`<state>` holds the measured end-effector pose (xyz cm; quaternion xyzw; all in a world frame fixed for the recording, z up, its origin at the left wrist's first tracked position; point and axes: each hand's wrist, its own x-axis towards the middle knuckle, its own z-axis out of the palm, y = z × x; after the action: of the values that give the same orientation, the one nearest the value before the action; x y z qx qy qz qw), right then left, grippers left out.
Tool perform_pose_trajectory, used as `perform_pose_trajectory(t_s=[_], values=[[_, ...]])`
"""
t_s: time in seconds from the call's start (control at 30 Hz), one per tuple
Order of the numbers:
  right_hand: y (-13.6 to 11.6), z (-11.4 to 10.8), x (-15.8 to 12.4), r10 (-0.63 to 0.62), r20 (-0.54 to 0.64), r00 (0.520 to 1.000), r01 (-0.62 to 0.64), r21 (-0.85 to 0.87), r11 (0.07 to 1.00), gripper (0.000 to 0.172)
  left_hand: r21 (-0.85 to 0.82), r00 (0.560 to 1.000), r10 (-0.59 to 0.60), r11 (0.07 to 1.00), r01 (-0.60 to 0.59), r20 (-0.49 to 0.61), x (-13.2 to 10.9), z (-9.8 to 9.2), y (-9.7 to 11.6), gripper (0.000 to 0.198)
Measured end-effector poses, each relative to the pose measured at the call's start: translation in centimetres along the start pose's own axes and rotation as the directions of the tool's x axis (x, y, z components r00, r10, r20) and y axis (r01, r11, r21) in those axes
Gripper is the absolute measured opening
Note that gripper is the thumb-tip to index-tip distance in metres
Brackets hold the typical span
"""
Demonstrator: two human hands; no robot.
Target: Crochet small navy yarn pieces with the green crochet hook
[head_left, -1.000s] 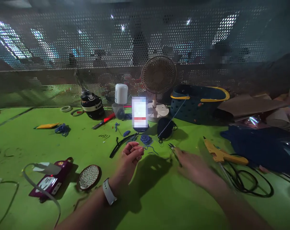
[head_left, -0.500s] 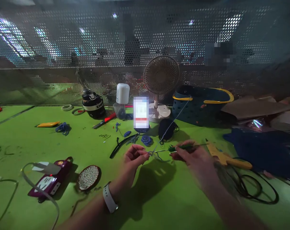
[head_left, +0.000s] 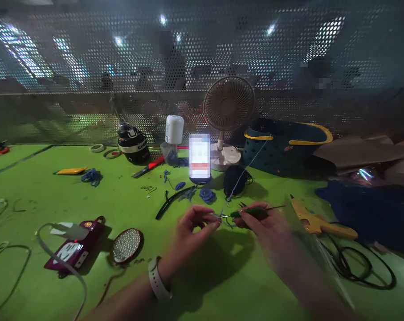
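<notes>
My left hand (head_left: 192, 228) is pinched shut on a thin blue yarn strand (head_left: 245, 169) over the green table (head_left: 88, 200). My right hand (head_left: 267, 225) grips a green-handled crochet hook (head_left: 251, 211), whose metal tip meets the left fingertips. The strand runs up and right toward the dark blue basket (head_left: 282, 145). A dark yarn ball (head_left: 234, 180) and small blue crochet pieces (head_left: 206, 194) lie just beyond my hands. A white band sits on my left wrist.
A lit phone (head_left: 199, 157) stands before a small fan (head_left: 227, 120). A yellow glue gun (head_left: 317, 220) with black cable lies to the right, dark blue cloth (head_left: 372, 207) beyond it. At left lie a purple device (head_left: 74, 245), a round mirror (head_left: 126, 245) and a black hairband (head_left: 170, 203).
My right hand picked up the green crochet hook in place of the small scissors and brought its tip to my left fingertips. Both hands moved slightly right and closer together.
</notes>
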<state>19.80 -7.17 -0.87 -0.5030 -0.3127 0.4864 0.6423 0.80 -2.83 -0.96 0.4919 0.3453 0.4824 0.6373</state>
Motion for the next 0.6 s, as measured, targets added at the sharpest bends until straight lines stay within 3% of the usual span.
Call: perform_pose_trajectory(t_s=[0.1, 0.2, 0.37, 0.47, 0.53, 0.57, 0.6], values=[[0.0, 0.3, 0.1, 0.116, 0.011, 0.993, -0.117, 0.044, 0.992, 0.038, 0.208, 0.983, 0.132, 0.966, -0.157, 0.129, -0.4, -0.5, 0.4, 0.029], [-0.2, 0.7, 0.2, 0.203, 0.044, 0.978, -0.206, 0.098, 0.974, 0.039, 0.305, 0.946, 0.201, 0.912, -0.276, 0.254, -0.7, -0.9, 1.0, 0.042], [-0.7, 1.4, -0.2, 0.254, 0.121, 0.96, -0.259, 0.035, 0.965, 0.036, 0.392, 0.889, 0.318, 0.81, -0.436, 0.33, -0.9, -1.0, 2.1, 0.045], [-1.1, 1.5, -0.9, 0.255, 0.184, 0.949, -0.262, 0.016, 0.965, 0.033, 0.29, 0.941, 0.269, 0.902, -0.32, 0.205, -0.6, -0.6, 2.0, 0.022], [-1.3, 1.6, -1.3, 0.255, 0.231, 0.939, -0.27, 0.035, 0.962, 0.032, 0.187, 0.993, 0.12, 0.975, -0.12, 0.01, -0.2, -0.1, 1.3, 0.018], [-1.3, 1.6, -1.5, 0.252, 0.25, 0.935, -0.272, 0.048, 0.961, 0.031, 0.139, 0.996, 0.028, 0.99, -0.017, -0.081, -0.1, 0.1, 0.8, 0.021], [-1.3, 1.6, -1.6, 0.248, 0.27, 0.93, -0.273, 0.058, 0.96, 0.031, 0.113, 0.992, -0.085, 0.989, 0.096, -0.098, 0.1, 0.5, 0.2, 0.025]])
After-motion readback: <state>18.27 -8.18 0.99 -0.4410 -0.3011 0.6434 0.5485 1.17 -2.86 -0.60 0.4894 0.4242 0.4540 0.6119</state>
